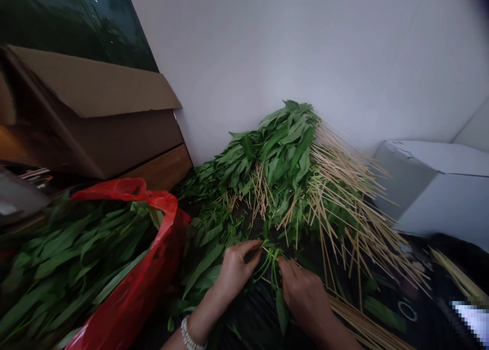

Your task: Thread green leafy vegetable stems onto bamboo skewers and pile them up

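Note:
My left hand (237, 268) pinches a small bunch of green leafy stems (272, 261) at the foot of a heap of skewered greens. My right hand (303, 294) is closed on the same bunch from the right, with a leaf (281, 312) hanging below it. Between the two hands the stems bend. The heap of leafy greens on bamboo skewers (290, 156) leans against the white wall behind. A pearl bracelet (190, 335) sits on my left wrist.
A red plastic bag (153, 268) full of loose green leaves stands at the left. Cardboard boxes (95, 110) are stacked at the back left. A white box (439, 187) sits at the right. Loose bamboo skewers (367, 324) lie on black plastic by my right hand.

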Motion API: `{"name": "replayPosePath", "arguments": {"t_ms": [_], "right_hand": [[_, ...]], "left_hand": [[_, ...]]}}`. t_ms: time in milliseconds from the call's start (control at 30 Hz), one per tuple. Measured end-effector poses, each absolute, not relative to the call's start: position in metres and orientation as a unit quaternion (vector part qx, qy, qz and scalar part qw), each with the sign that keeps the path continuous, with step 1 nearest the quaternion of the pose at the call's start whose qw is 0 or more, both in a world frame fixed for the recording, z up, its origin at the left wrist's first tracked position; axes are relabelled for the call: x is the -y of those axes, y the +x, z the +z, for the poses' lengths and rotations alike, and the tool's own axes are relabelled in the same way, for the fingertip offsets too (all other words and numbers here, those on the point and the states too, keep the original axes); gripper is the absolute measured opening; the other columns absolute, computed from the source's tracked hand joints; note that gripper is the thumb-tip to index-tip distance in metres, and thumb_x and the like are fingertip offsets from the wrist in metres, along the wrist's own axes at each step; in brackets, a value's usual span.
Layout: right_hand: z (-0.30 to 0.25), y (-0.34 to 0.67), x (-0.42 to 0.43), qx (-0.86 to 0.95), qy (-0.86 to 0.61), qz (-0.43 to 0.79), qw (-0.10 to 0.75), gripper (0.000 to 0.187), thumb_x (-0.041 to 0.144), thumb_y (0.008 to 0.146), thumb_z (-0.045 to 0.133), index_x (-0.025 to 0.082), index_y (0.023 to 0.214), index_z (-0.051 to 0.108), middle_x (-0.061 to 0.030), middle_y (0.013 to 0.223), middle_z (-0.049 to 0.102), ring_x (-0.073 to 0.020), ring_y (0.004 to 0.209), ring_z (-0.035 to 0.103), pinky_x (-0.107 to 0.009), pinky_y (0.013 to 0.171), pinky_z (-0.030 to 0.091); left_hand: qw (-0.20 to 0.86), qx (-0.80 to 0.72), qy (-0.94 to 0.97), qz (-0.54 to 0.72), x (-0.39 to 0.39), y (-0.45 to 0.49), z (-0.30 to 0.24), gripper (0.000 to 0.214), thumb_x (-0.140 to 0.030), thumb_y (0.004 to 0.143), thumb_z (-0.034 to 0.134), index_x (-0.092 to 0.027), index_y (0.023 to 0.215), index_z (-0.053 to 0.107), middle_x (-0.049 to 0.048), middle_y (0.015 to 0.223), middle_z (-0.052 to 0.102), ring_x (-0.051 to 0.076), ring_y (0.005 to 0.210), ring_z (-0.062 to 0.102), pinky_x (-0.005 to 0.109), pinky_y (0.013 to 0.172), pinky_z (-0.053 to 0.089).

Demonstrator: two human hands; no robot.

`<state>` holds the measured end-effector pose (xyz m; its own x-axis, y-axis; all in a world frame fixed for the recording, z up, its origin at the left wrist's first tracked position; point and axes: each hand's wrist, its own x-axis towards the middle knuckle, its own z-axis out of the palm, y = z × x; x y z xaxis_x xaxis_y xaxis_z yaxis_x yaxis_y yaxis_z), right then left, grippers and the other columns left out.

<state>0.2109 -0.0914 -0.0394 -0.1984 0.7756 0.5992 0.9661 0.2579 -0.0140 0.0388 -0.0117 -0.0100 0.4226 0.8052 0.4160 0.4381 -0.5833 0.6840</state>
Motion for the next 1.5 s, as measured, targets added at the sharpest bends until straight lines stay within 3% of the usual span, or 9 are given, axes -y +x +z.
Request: {"name": "replayPosePath", "arguments": {"t_ms": [300, 467, 600, 700, 967, 1100, 1333, 1500], "right_hand": [[-0.042, 0.209, 0.092, 0.751, -0.579, -0.194, 0.250, 0.032, 0.004, 0.078, 0.039, 0.013, 0.107, 0.052, -0.0022, 0.070, 0.060, -0.0144, 0.053, 0.056, -0.026, 0.050, 0.036], [-0.033, 0.210, 0.091, 0.753, -0.568, -0.193, 0.272, 0.031, 0.003, 0.081, 0.036, 0.012, 0.105, 0.053, -0.0019, 0.069, 0.058, -0.0143, 0.053, 0.053, -0.028, 0.052, 0.033], [-0.019, 0.207, 0.096, 0.792, -0.503, -0.164, 0.304, 0.018, 0.008, 0.084, 0.038, 0.018, 0.089, 0.053, 0.0007, 0.065, 0.052, -0.0150, 0.054, 0.049, -0.029, 0.055, 0.031], [-0.013, 0.202, 0.102, 0.830, -0.447, -0.153, 0.296, 0.013, 0.012, 0.084, 0.041, 0.021, 0.080, 0.051, 0.0009, 0.066, 0.051, -0.0156, 0.057, 0.047, -0.030, 0.056, 0.030], [-0.019, 0.201, 0.104, 0.842, -0.441, -0.158, 0.268, 0.015, 0.012, 0.082, 0.043, 0.019, 0.090, 0.054, 0.0002, 0.071, 0.052, -0.0152, 0.060, 0.048, -0.030, 0.058, 0.030], [-0.016, 0.200, 0.102, 0.835, -0.443, -0.166, 0.279, 0.017, 0.011, 0.084, 0.041, 0.018, 0.091, 0.054, -0.0002, 0.070, 0.053, -0.0147, 0.060, 0.048, -0.030, 0.058, 0.030], [-0.023, 0.208, 0.094, 0.784, -0.518, -0.178, 0.291, 0.024, 0.009, 0.088, 0.036, 0.014, 0.102, 0.055, -0.0005, 0.069, 0.056, -0.0128, 0.055, 0.050, -0.028, 0.056, 0.030], [-0.028, 0.212, 0.091, 0.760, -0.550, -0.176, 0.299, 0.026, 0.010, 0.091, 0.032, 0.014, 0.106, 0.053, -0.0008, 0.069, 0.057, -0.0125, 0.054, 0.052, -0.027, 0.055, 0.031]], "left_hand": [[0.273, -0.368, 0.812, 0.361, 0.018, 0.045, -0.009, 0.024, -0.017, 0.083, 0.056, -0.023, 0.103, 0.069, 0.0033, 0.097, 0.074, 0.018, 0.087, 0.069, 0.028, 0.080, 0.054], [0.324, -0.376, 0.783, 0.374, 0.014, 0.041, 0.001, 0.023, -0.026, 0.084, 0.057, -0.021, 0.104, 0.068, 0.0040, 0.095, 0.074, 0.019, 0.085, 0.069, 0.028, 0.078, 0.053], [0.352, -0.438, 0.708, 0.428, 0.000, 0.026, 0.007, 0.030, -0.033, 0.091, 0.045, -0.017, 0.107, 0.065, 0.0060, 0.087, 0.074, 0.019, 0.080, 0.069, 0.028, 0.075, 0.053], [0.313, -0.446, 0.729, 0.414, -0.007, 0.020, 0.005, 0.026, -0.031, 0.089, 0.048, -0.018, 0.101, 0.067, 0.0053, 0.088, 0.074, 0.019, 0.080, 0.068, 0.028, 0.075, 0.052], [0.126, -0.359, 0.896, 0.227, -0.004, 0.036, -0.013, 0.025, -0.016, 0.080, 0.060, -0.024, 0.102, 0.069, 0.0055, 0.092, 0.070, 0.020, 0.087, 0.060, 0.032, 0.080, 0.047], [0.092, -0.368, 0.898, 0.223, -0.004, 0.038, -0.014, 0.016, -0.015, 0.082, 0.057, -0.022, 0.087, 0.071, 0.0054, 0.082, 0.068, 0.020, 0.080, 0.058, 0.033, 0.078, 0.046], [0.230, -0.416, 0.787, 0.393, -0.006, 0.026, 0.002, 0.014, -0.022, 0.083, 0.059, -0.020, 0.091, 0.071, 0.0045, 0.089, 0.071, 0.019, 0.086, 0.063, 0.031, 0.080, 0.048], [0.380, -0.435, 0.701, 0.418, -0.005, 0.027, 0.007, 0.014, -0.025, 0.077, 0.065, -0.016, 0.085, 0.073, 0.0051, 0.084, 0.074, 0.020, 0.080, 0.067, 0.028, 0.074, 0.052]]}}
